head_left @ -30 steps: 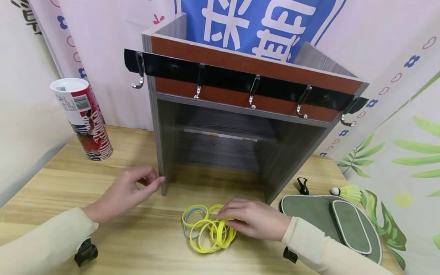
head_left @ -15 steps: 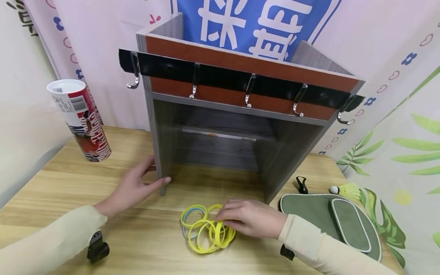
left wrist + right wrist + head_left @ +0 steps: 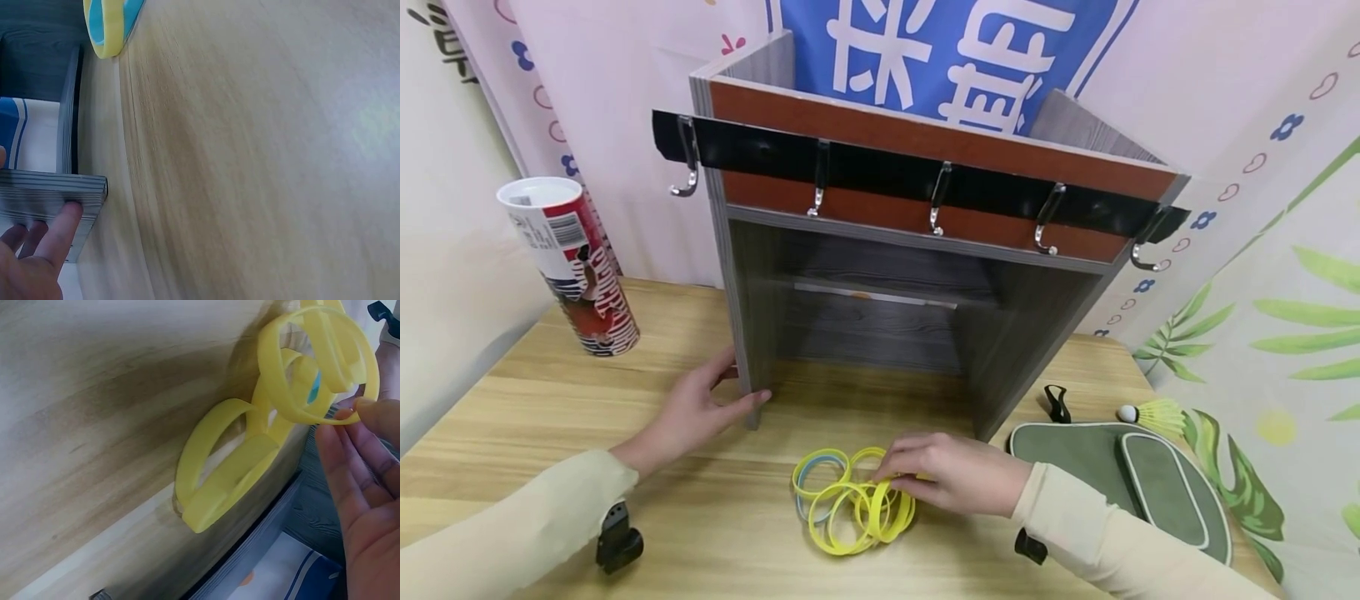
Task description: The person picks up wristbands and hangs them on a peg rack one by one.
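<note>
A grey wood-grain rack (image 3: 727, 275) stands on the table, with a black hook strip (image 3: 880, 172) across its reddish-brown front. My left hand (image 3: 692, 412) grips the lower front edge of its left side panel, thumb in front and fingers on the outer face (image 3: 37, 200). Several yellow wristbands (image 3: 831, 542) and a blue one (image 3: 800, 500) lie in a loose heap before the rack. With thumb and fingertips, my right hand (image 3: 951, 477) pinches one yellow wristband (image 3: 269, 362) at the heap's right side. Some bands overlap and partly hide each other.
At the back left stands a red and white snack can (image 3: 583, 275). To the right lie a green racket case (image 3: 1082, 467), a yellow shuttlecock (image 3: 1157, 417) and a small black strap (image 3: 1057, 404). A printed curtain (image 3: 625, 125) hangs behind the rack.
My left hand has moved from beside the rack's left panel onto it, its fingers going round the outer side. The right hand has stayed at the wristbands, and the view has shifted slightly.
</note>
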A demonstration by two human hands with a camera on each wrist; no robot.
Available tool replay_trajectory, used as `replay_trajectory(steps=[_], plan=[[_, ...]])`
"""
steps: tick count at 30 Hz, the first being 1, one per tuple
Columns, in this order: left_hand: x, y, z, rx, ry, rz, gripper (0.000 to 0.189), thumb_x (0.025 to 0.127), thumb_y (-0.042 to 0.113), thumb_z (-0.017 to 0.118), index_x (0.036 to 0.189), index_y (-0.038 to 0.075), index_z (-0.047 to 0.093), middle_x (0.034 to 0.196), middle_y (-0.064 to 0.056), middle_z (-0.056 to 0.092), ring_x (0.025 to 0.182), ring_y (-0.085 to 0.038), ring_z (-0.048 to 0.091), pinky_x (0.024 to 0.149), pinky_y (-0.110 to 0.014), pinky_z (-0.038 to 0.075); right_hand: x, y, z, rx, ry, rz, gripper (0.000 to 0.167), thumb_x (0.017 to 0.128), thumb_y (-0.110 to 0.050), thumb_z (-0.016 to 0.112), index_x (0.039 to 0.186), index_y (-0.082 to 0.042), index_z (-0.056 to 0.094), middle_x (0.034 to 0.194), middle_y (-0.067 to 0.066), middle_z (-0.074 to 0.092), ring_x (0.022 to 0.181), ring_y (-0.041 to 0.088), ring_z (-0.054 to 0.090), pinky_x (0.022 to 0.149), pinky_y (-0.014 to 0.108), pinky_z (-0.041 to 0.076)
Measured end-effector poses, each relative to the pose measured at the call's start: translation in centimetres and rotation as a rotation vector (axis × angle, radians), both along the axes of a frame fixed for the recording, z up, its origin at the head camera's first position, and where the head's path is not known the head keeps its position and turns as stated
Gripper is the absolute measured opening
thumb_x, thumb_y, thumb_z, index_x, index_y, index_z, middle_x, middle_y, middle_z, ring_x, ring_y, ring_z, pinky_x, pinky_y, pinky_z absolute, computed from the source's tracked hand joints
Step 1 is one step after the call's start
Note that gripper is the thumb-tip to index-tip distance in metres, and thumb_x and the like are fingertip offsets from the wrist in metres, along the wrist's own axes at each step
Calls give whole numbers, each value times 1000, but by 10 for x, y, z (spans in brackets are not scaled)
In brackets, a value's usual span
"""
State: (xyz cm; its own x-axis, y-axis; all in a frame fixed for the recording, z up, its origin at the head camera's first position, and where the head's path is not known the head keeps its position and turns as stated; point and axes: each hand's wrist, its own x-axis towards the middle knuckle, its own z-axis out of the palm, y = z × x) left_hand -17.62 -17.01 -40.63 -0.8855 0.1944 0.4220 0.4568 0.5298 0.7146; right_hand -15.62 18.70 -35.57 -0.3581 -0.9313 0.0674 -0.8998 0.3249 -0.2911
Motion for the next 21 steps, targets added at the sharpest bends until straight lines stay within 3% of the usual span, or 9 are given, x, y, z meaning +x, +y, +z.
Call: replay_trajectory(steps=[5,9,13,21], plan=[[-1,-1,-1,0,-4,-1,61,91,9,79,147,0,55,125,-21,74,108,-27,71,84,-34,61,-1,1,3,-9,-137,-25,19,102,-12,67,119,-13,76,113,-3,75,105,2,68,93,13,54],[-1,-3,-1,-6,-17,1,59,92,11,78,147,3,56,123,-19,75,106,-8,67,85,-33,60,-4,0,7,-49,-276,-63,17,101,-8,68,116,-9,76,113,1,76,105,3,70,92,14,56],[-2,-4,-1,-8,-17,-3,58,93,11,78,147,4,56,123,-17,75,103,8,60,86,-29,59,-7,1,10,-62,-335,-91,16,99,-6,69,115,-7,75,112,4,77,103,5,71,90,14,57],[-3,-3,-2,-9,10,-9,58,92,10,78,146,4,57,123,-17,75,104,6,61,86,-23,57,-7,3,17,-54,-395,-159,16,100,-7,69,115,-9,76,111,4,76,100,1,69,87,16,58]])
